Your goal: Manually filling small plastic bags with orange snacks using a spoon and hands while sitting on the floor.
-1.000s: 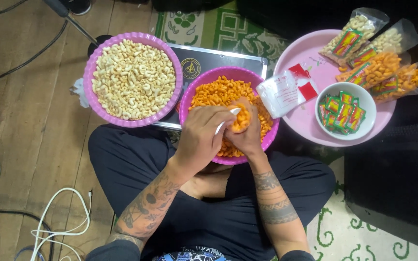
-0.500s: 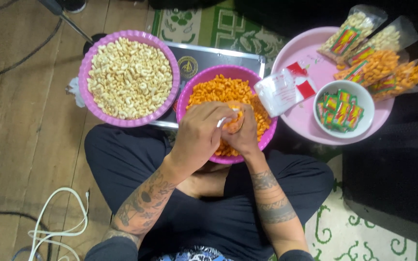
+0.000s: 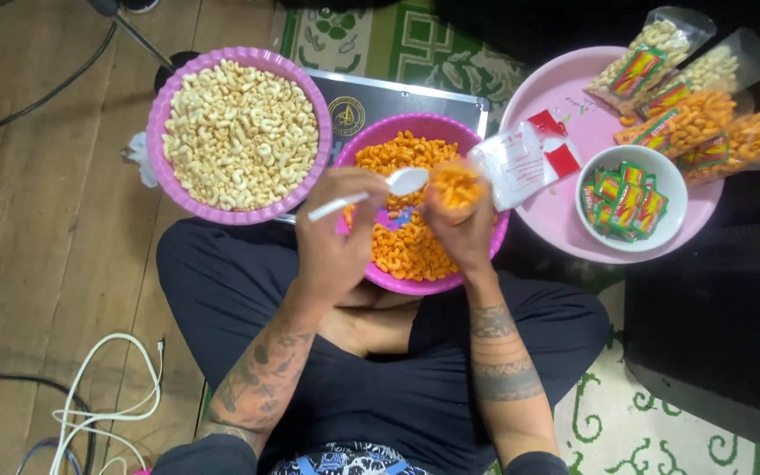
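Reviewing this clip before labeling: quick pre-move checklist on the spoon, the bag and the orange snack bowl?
1. Left hand grips white spoon: ok.
2. Spoon bowl loaded: not ok, looks empty.
3. Right hand holds small bag upright, mouth open: ok.
4. Bag over orange snack bowl to catch spills: ok.
5. Bag full: cannot tell.
6. Pink tray has free space for the bag: ok.

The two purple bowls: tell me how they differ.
The left purple bowl holds pale cream snacks, heaped full; the right purple bowl holds orange ones, partly scooped out so its bottom shows. The left bowl sits untouched; over the right one the left hand holds a white spoon. Both are round, fluted and alike in size.
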